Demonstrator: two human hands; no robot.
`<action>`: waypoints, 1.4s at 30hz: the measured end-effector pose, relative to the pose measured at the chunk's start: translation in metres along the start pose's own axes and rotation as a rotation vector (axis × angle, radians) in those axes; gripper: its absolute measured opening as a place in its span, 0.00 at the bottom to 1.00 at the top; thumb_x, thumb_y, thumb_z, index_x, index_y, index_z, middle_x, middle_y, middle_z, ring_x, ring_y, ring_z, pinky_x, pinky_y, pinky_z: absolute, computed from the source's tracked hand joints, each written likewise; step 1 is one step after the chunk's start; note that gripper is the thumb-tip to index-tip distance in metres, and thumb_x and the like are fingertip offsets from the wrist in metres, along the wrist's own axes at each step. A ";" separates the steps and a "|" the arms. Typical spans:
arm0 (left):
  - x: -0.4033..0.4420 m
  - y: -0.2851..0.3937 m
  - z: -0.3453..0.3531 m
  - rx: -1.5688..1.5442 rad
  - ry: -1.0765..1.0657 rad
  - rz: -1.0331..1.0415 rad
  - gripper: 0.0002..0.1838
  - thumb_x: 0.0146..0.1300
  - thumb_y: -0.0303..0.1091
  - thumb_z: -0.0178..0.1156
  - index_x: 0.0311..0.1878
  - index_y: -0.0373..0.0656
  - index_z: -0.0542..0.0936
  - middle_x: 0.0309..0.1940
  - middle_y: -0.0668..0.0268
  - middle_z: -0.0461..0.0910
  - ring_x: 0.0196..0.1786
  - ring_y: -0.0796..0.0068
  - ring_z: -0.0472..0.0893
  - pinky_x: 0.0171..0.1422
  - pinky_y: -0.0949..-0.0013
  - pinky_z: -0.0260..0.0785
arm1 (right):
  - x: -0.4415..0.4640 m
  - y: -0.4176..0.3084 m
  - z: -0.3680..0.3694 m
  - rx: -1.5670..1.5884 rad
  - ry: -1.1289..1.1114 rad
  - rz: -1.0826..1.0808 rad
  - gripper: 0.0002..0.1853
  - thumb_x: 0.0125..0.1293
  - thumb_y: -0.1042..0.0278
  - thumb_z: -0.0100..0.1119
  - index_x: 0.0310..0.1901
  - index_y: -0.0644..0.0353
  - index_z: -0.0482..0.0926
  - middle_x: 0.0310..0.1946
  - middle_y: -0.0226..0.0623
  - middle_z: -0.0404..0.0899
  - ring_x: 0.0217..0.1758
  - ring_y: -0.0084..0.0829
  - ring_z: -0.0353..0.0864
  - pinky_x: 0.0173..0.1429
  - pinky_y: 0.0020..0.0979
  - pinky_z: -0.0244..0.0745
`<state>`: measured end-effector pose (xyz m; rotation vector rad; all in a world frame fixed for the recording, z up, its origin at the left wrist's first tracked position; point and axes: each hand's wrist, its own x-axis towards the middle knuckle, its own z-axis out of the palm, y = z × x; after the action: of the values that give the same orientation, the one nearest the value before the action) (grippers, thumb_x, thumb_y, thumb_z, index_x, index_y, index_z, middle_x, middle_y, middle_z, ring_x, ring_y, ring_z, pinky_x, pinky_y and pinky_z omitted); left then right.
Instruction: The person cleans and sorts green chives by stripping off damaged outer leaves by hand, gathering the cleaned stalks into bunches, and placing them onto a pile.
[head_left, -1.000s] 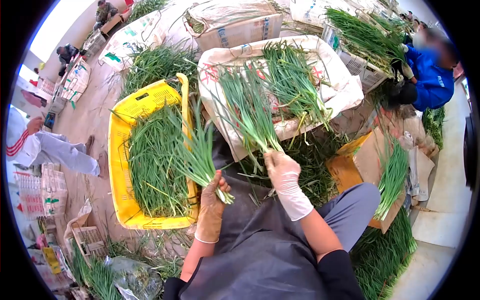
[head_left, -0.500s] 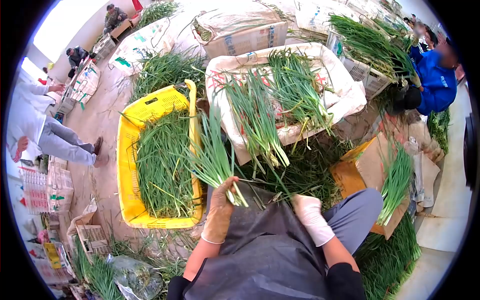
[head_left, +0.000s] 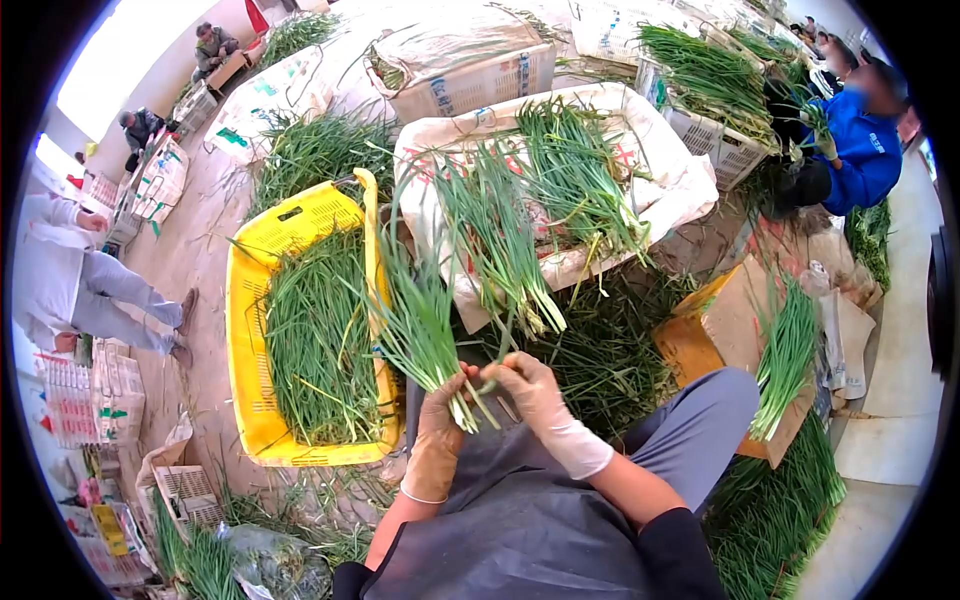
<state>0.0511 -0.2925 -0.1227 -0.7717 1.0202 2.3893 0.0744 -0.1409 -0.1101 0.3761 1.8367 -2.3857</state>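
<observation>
My left hand [head_left: 440,420], in a stained glove, is closed around the lower stems of a bunch of Chinese chives [head_left: 415,335]. The leaves fan up and to the left, and the pale cut ends stick out below the fingers. My right hand [head_left: 525,390], in a pale glove, is pinched beside those stems, its fingertips close to my left thumb. A thin green chive stalk [head_left: 506,340] shows at the right fingertips, partly hidden by them. Both hands are above the dark apron [head_left: 530,500] on my lap.
A yellow crate [head_left: 245,340] of loose leaves stands left. Ahead, a white-lined crate [head_left: 690,195] carries several chive bunches. A cardboard box [head_left: 735,310] with a bunch [head_left: 785,360] leaning on it is at right. Leaf litter [head_left: 610,350] covers the floor. A person in blue [head_left: 865,150] sits right; another person [head_left: 90,270] stands left.
My right hand has moved left from beside my knee to the stems at my left hand. The left hand keeps its grip on the bunch. The person in blue has lowered a hand.
</observation>
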 end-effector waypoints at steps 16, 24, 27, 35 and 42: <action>0.003 0.043 0.007 0.024 -0.174 0.243 0.15 0.50 0.23 0.65 0.41 0.38 0.72 0.29 0.65 0.73 0.30 0.75 0.72 0.37 0.72 0.68 | 0.092 0.061 -0.004 -1.227 0.280 -0.150 0.12 0.59 0.59 0.57 0.28 0.59 0.76 0.19 0.43 0.77 0.26 0.46 0.79 0.32 0.42 0.73; 0.003 0.017 0.007 0.195 -0.193 0.163 0.16 0.50 0.26 0.65 0.42 0.39 0.73 0.31 0.68 0.74 0.31 0.77 0.74 0.37 0.74 0.69 | 0.004 -0.001 -0.045 -1.183 -0.071 -0.115 0.27 0.57 0.53 0.62 0.54 0.63 0.72 0.40 0.44 0.79 0.44 0.42 0.79 0.47 0.39 0.73; 0.007 -0.011 0.007 0.177 -0.194 0.188 0.19 0.48 0.25 0.67 0.45 0.37 0.74 0.36 0.68 0.77 0.38 0.74 0.78 0.43 0.73 0.72 | 0.019 0.003 0.002 -0.300 0.000 -0.144 0.18 0.58 0.61 0.64 0.45 0.63 0.76 0.37 0.38 0.79 0.38 0.30 0.79 0.42 0.30 0.73; 0.014 -0.030 -0.008 -0.069 -0.163 -0.022 0.18 0.51 0.29 0.67 0.45 0.40 0.74 0.36 0.66 0.78 0.39 0.71 0.79 0.46 0.69 0.73 | 0.011 0.008 -0.009 -0.290 -0.003 -0.153 0.07 0.60 0.68 0.60 0.31 0.63 0.76 0.26 0.28 0.74 0.29 0.16 0.71 0.35 0.21 0.67; 0.029 0.020 -0.014 -0.104 -0.062 0.087 0.13 0.53 0.26 0.65 0.40 0.38 0.75 0.30 0.64 0.77 0.32 0.72 0.78 0.37 0.71 0.74 | -0.026 0.005 -0.131 -1.453 -0.073 0.208 0.11 0.57 0.62 0.61 0.33 0.62 0.79 0.28 0.38 0.77 0.32 0.35 0.78 0.42 0.33 0.72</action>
<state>0.0221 -0.3107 -0.1393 -0.6978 0.9283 2.5415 0.1178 -0.0182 -0.1393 0.2422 2.6474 -0.5009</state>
